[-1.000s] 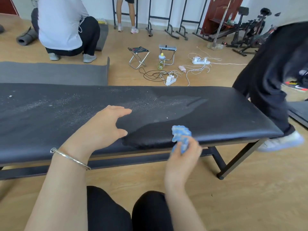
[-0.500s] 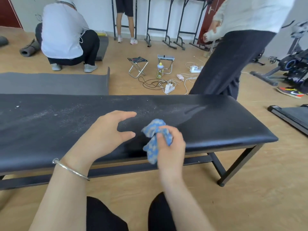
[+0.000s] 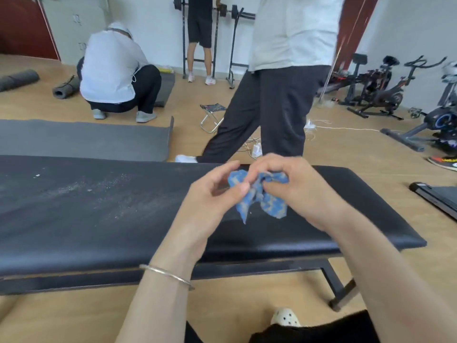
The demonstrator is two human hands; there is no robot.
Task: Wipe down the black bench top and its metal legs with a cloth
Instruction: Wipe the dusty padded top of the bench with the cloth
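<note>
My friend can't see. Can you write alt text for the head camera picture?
A left hand and right hand hold a crumpled blue cloth over a dusty black bench top. Behind are a walking person, a crouching person and a grey mat.

The counter (image 3: 99, 219) spans the foreground from left to right. Above its right half, the cloth (image 3: 259, 199) is held between the left grip (image 3: 210, 199) and the right grip (image 3: 301, 191). Behind the counter, the floor mat (image 3: 84, 139) lies at left, a person (image 3: 279, 95) stands at centre, and the exercise bikes (image 3: 376, 92) stand at right. The folding stool (image 3: 212, 115) stands right of the mat.
</note>
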